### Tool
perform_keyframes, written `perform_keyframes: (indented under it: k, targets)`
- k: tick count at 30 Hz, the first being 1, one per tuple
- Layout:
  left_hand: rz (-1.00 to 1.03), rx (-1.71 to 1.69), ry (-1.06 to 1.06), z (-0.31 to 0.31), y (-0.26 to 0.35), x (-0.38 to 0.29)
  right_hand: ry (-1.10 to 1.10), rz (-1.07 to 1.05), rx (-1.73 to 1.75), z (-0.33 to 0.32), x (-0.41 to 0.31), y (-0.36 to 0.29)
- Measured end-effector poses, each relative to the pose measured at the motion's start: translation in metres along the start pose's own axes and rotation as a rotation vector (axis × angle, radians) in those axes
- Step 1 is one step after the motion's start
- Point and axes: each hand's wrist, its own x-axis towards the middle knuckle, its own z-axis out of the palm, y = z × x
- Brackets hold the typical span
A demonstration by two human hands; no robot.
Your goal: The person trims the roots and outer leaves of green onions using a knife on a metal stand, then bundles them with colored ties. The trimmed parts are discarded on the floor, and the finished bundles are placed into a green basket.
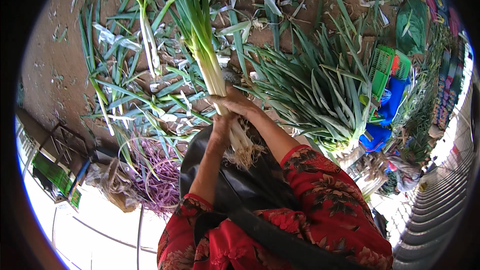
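Observation:
A bunch of large green onions (210, 71) slants in front of me, its green leaves pointing away and its stringy roots (244, 155) hanging over my lap. Around the white stems is my right hand (238, 102), the higher of the two. Just below it, my left hand (222, 129) grips the same stems, and the hands nearly touch. Part of the stems is hidden by my fingers. Beneath the roots lies a black apron (240, 191) across my lap. To the right rests a big pile of untrimmed green onions (318, 90), leaves pointing away from me.
Loose onion stalks (149, 45), cut leaves and peeled skins litter the dirt floor (48, 60). Purple twine (155, 176) is heaped at my left beside a crumpled plastic bag (112, 182). Green plastic crates (382, 67) and blue cloth (393, 97) stand beyond the pile.

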Motion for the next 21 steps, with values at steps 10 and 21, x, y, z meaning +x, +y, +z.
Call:
perform_keyframes:
  k: [10,21]
  targets:
    - [0.215,0.546,-0.304,-0.002,-0.059,-0.085,0.343,0.148,-0.463,0.022,-0.078,0.055]
    - [1.36,1.914,-0.676,0.0,-0.049,-0.107,0.16,-0.017,-0.653,0.022,-0.234,0.107]
